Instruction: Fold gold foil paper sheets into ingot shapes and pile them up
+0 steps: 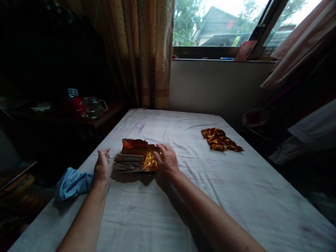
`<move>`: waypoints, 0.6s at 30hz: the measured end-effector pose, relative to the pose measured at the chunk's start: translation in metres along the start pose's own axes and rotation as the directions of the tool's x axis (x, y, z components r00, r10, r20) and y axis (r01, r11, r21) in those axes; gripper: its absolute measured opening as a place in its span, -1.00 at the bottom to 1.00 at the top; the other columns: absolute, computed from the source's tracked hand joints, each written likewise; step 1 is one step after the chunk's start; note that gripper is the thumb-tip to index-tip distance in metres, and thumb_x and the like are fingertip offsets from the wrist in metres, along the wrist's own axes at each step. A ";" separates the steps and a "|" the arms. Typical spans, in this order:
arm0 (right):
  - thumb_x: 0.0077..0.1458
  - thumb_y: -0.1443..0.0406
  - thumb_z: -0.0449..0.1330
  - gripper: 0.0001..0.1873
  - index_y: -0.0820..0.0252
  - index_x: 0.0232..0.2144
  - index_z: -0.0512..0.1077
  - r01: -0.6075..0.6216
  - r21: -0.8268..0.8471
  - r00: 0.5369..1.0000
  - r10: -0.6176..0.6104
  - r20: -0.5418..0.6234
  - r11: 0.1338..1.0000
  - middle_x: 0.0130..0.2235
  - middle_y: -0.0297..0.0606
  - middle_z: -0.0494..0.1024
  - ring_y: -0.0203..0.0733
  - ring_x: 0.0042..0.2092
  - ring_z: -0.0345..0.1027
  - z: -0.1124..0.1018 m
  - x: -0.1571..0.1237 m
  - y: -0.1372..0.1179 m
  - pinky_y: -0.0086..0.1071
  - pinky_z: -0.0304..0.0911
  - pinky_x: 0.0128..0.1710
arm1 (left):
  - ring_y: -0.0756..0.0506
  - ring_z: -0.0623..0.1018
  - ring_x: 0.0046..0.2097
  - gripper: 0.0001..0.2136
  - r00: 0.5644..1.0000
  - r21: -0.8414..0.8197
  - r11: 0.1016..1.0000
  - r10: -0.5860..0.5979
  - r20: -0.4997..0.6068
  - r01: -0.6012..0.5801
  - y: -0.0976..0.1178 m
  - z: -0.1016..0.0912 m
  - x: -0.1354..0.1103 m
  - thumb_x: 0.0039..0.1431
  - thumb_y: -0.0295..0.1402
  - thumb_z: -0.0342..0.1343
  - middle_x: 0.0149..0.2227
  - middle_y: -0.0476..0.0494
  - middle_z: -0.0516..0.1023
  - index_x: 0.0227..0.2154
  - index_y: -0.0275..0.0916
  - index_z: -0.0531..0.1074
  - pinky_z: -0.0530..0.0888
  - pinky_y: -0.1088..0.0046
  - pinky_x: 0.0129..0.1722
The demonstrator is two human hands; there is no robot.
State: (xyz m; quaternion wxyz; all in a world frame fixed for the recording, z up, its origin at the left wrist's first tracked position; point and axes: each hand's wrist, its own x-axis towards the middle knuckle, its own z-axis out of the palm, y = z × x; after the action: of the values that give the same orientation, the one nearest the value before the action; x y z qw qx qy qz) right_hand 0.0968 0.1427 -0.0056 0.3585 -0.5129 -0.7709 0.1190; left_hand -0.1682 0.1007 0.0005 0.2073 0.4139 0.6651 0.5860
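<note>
A bundle of shiny gold foil paper (135, 147) lies on the white-covered table, its left part showing several stacked dull grey-brown folded edges. At the bundle's right end is my right hand (168, 159), thumb and fingers apart and touching the foil's edge. My left hand (102, 167) is raised just left of the bundle, apart from it, with its fingers loosely extended and nothing visible in them. Beside its wrist lies a crumpled light-blue cloth (73, 183). Farther right sits a group of several folded gold foil pieces (216, 140).
The table wears a wrinkled white sheet (162, 224). At the left, a dark side table (112, 113) bears a glass jug (93, 106) and a red container (77, 105). A brown curtain (149, 52) hangs beside the window (217, 24); clothes (312, 129) hang at the right.
</note>
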 end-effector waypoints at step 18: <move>0.28 0.29 -0.11 -0.48 0.23 0.20 0.36 -0.169 0.411 0.982 0.188 -0.006 0.896 0.23 -0.06 0.37 -0.06 0.27 0.20 0.089 0.040 -0.025 -0.14 0.17 0.25 | -0.22 0.56 0.08 -0.25 0.986 -0.224 0.966 -0.099 0.131 0.127 0.007 0.017 -0.006 0.26 0.24 -0.23 0.03 -0.30 0.57 0.15 -0.32 0.38 0.51 0.26 0.06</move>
State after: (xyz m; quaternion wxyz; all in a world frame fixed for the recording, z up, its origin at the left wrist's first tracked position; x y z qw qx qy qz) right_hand 0.0104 0.1827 -0.0384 0.4628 -0.4977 -0.6704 0.2978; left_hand -0.1496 0.1055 0.0019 0.3262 0.3822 0.6012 0.6213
